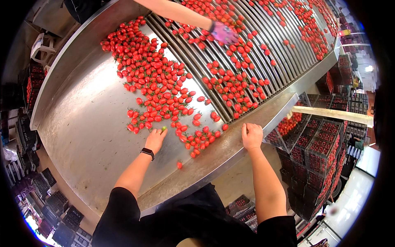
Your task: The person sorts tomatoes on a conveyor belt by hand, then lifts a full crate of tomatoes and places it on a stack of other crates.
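My left hand [154,140], with a dark watch on its wrist, is low over the metal tray [103,140]. Its fingertips pinch a small green tomato [164,128] at the near edge of a heap of red cherry tomatoes [158,88], many with green stems. My right hand [252,136] is at the tray's near rim by the corner of the rollers. Its fingers are curled closed, and whatever may be inside them is hidden. Across the rollers [193,68], a co-worker's gloved hand [224,33] reaches over more red tomatoes.
A raised metal wall [53,78] curves round the tray's left side. On the right, a metal side rail [304,80] borders the rollers. Stacked dark crates [317,152] of tomatoes stand beyond it, below a pale bar [333,114]. A white stool [43,48] is at the far left.
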Action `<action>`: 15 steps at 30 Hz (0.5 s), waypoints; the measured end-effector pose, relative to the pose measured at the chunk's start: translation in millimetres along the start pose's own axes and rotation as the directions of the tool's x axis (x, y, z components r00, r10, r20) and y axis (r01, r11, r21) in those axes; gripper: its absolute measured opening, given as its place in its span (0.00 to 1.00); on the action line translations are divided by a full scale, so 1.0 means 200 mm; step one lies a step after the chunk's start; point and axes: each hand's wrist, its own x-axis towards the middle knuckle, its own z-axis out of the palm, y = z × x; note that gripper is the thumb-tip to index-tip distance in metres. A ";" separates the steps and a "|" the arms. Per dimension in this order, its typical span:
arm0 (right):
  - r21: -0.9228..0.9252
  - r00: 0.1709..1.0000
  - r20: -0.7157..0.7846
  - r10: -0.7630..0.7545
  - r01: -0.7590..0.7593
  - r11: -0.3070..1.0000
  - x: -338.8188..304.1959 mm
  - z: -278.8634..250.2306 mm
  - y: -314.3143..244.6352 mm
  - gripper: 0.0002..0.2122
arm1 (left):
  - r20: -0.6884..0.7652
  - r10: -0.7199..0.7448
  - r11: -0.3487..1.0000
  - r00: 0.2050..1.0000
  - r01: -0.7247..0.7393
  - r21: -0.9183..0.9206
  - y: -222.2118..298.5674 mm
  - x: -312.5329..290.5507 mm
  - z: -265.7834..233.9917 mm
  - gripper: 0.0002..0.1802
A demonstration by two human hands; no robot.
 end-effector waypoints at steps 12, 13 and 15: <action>0.016 0.999 0.035 0.026 -0.027 1.000 0.01 0.03 -0.07 0.09 | 0.124 -0.297 0.937 0.947 0.314 -0.154 -0.01 0.26 -0.10 0.13; 0.014 0.998 0.042 0.040 -0.041 0.999 0.01 0.03 -0.05 0.09 | -0.028 -0.327 0.930 0.945 0.316 -0.190 -0.03 0.27 -0.13 0.13; 0.009 0.998 0.037 0.050 -0.051 0.999 0.01 0.03 -0.01 0.10 | -0.322 -0.357 0.924 0.877 0.281 -0.259 -0.15 0.27 -0.21 0.13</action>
